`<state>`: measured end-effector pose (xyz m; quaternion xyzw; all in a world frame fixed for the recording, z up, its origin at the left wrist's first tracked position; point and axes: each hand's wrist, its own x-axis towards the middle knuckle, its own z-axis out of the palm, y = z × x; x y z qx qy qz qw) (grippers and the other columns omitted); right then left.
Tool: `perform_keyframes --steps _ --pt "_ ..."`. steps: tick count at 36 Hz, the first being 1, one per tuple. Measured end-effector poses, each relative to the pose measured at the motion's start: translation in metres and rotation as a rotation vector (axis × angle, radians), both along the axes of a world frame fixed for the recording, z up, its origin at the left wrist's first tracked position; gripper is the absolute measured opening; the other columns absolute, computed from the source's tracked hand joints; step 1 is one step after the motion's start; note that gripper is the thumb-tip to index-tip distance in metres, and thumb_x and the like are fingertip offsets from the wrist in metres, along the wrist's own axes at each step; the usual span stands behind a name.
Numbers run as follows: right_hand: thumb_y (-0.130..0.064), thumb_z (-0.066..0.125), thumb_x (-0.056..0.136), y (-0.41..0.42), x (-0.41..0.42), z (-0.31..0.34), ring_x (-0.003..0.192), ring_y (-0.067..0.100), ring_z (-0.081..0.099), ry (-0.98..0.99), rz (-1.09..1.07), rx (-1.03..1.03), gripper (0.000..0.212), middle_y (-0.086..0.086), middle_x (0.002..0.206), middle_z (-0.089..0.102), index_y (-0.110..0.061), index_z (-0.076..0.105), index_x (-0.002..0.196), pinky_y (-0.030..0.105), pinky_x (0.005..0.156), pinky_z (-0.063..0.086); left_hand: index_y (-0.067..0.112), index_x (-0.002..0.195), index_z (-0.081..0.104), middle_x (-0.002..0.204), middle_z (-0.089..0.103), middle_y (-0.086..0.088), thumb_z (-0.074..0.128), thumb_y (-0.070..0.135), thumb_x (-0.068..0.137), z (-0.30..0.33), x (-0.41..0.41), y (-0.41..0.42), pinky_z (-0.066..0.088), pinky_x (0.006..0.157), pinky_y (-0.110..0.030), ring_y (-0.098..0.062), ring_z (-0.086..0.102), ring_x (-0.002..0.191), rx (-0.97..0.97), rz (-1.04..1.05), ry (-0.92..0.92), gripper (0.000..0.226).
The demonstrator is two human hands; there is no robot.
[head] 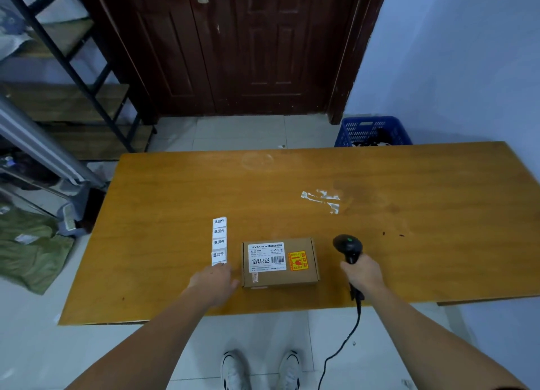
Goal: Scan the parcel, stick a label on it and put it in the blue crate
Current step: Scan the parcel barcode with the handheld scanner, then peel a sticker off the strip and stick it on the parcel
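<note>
On the wooden table [292, 185], near its front edge, the cardboard parcel [280, 261] is lying flat, printed label face up. Right hand [363, 275] is gripping the black scanner [348, 248] by its handle, fingers wrapped around it, just right of the parcel. Left hand [214, 280] is reaching at the near end of the label strip [219, 240]; finger state cannot be told. Blue crate [372, 131] is sitting on the floor beyond the table's far right.
</note>
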<state>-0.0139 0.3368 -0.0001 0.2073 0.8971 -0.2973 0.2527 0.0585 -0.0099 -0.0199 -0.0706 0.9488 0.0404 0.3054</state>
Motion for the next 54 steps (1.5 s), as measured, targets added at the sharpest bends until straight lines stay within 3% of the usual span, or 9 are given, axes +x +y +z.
perform_keyframes --steps 4,7,17,24,30,35,40,48,54 --pt "-0.029 0.066 0.094 0.008 -0.001 -0.011 0.075 0.029 0.068 -0.059 0.014 0.005 0.023 0.013 0.081 0.072 -0.008 0.065 0.086 0.033 0.065 0.049 0.025 0.138 0.053 0.14 0.062 -0.003 0.045 0.052 0.103 -0.001 0.004 0.003 0.053 0.09 -0.038 -0.023 0.061 0.121 0.008 0.016 -0.011 0.045" --pt "-0.028 0.065 0.094 0.01 -0.002 -0.019 0.065 0.022 0.064 -0.085 0.029 0.016 0.025 0.007 0.068 0.066 -0.01 0.063 0.077 0.03 0.057 0.046 0.024 0.139 0.053 0.14 0.062 -0.003 0.043 0.052 0.104 0.001 0.006 0.005 0.053 0.092 -0.039 -0.023 0.061 0.121 -0.003 0.004 -0.016 0.046" --pt "-0.031 0.066 0.095 0.012 -0.003 -0.028 0.068 0.019 0.059 -0.126 0.106 0.081 0.026 0.007 0.076 0.06 -0.013 0.057 0.079 0.028 0.052 0.038 0.023 0.14 0.052 0.139 0.063 -0.004 0.043 0.051 0.105 0.009 0.01 0.012 0.054 0.092 -0.038 -0.023 0.062 0.121 -0.017 0.016 -0.028 0.046" --pt "-0.041 0.068 0.094 0.012 -0.003 -0.028 0.07 0.017 0.06 -0.058 0.112 0.092 0.03 0.005 0.078 0.064 -0.015 0.06 0.081 0.031 0.058 0.045 0.025 0.136 0.055 0.138 0.063 -0.004 0.042 0.051 0.103 0.005 0.015 0.01 0.052 0.081 -0.036 -0.023 0.063 0.116 -0.004 0.061 -0.019 0.045" --pt "-0.062 0.068 0.085 0.015 -0.008 -0.013 0.099 0.029 0.065 -0.068 0.137 0.126 0.068 0.01 0.108 0.064 -0.008 0.051 0.122 0.047 0.086 0.057 0.024 0.135 0.056 0.134 0.065 -0.005 0.044 0.052 0.103 0.009 0.022 0.002 0.053 0.078 -0.036 -0.024 0.065 0.112 -0.002 0.099 -0.016 0.045" --pt "-0.068 0.055 0.088 -0.007 -0.023 0.024 0.128 0.032 0.052 0.211 0.403 0.335 0.085 0.015 0.142 0.051 -0.007 0.041 0.146 0.047 0.096 0.053 0.021 0.133 0.057 0.132 0.066 -0.005 0.043 0.05 0.102 0.016 0.028 -0.016 0.05 0.077 -0.038 -0.026 0.064 0.112 -0.002 0.119 -0.026 0.044" --pt "-0.049 0.049 0.1 -0.081 -0.031 0.049 0.149 0.028 0.031 0.302 0.755 0.286 0.071 0.011 0.163 0.033 -0.01 0.032 0.156 0.044 0.118 0.034 0.024 0.136 0.056 0.133 0.066 -0.004 0.042 0.05 0.102 0.02 0.032 -0.033 0.052 0.084 -0.039 -0.027 0.064 0.116 0.053 0.18 0.005 0.045" --pt "-0.036 0.05 0.1 -0.216 0.017 0.032 0.14 0.029 0.042 0.222 1.11 0.141 0.051 0.009 0.15 0.048 -0.01 0.047 0.144 0.043 0.112 0.04 0.019 0.136 0.054 0.14 0.06 -0.006 0.042 0.045 0.104 0.007 0.033 -0.048 0.049 0.097 -0.042 -0.029 0.058 0.127 0.044 0.133 0.008 0.042" --pt "-0.018 0.052 0.1 -0.262 0.041 0.002 0.124 0.031 0.054 0.145 1.169 0.178 0.034 0.011 0.134 0.057 -0.01 0.056 0.133 0.043 0.1 0.049 0.015 0.132 0.056 0.134 0.058 -0.007 0.047 0.036 0.105 -0.009 0.019 -0.059 0.046 0.098 -0.04 -0.029 0.054 0.125 0.026 0.041 0.106 0.035"
